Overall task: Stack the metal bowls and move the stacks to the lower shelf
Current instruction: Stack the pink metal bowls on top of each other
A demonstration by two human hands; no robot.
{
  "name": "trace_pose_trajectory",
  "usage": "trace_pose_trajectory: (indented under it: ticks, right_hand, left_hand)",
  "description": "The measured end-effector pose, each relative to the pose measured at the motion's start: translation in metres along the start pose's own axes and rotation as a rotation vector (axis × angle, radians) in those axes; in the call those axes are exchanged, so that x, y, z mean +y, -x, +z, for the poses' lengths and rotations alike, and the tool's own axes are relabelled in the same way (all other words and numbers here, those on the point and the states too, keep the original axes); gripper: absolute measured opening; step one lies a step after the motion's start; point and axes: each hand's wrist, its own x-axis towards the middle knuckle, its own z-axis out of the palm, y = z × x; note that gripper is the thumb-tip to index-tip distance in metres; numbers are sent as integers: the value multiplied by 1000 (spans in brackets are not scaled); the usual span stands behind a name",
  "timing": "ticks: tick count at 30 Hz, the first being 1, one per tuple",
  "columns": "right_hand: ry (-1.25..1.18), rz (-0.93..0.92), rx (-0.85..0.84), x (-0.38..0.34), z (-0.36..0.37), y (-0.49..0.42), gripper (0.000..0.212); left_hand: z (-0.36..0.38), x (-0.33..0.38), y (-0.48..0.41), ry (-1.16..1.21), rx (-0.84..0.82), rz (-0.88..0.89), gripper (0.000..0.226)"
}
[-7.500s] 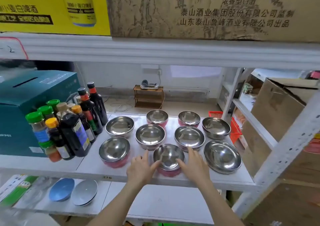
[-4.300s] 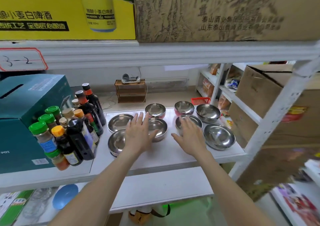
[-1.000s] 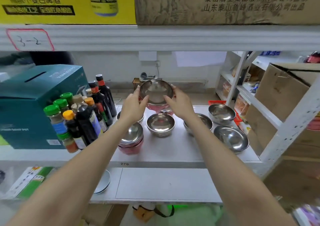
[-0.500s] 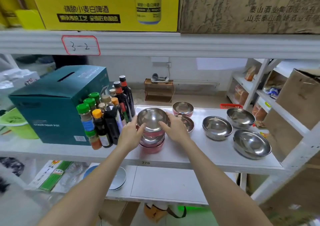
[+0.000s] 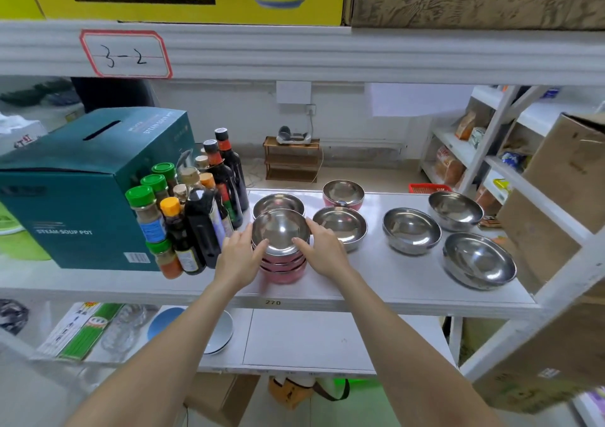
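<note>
A stack of pink-sided metal bowls (image 5: 281,234) stands on the middle shelf (image 5: 376,282) near its front edge. My left hand (image 5: 238,258) grips the stack's left side and my right hand (image 5: 322,251) grips its right side. Single bowls lie around it: one behind the stack (image 5: 278,201), a pink one at the back (image 5: 343,193), one to the right (image 5: 340,225), one further right (image 5: 412,230), one at the back right (image 5: 455,209) and a wide one at the front right (image 5: 478,262). The lower shelf (image 5: 311,341) shows below.
Sauce and spice bottles (image 5: 193,210) crowd just left of the stack, beside a teal box (image 5: 82,190). On the lower shelf lie a blue and a white plate (image 5: 209,335) and packets (image 5: 78,331). A white upright (image 5: 556,292) and a cardboard box (image 5: 563,197) stand at right.
The bowl I held in the air a second ago has come down onto the pink stack. Both hands have lowered with it and now hold the stack's sides.
</note>
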Motion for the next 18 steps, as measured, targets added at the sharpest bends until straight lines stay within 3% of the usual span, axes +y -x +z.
trace_pose_trajectory:
  ticks: [18]
  right_hand:
    - [-1,5,7,-2,-4,0,60]
  left_hand:
    - [-10,7,0,-107,-17,-43,62]
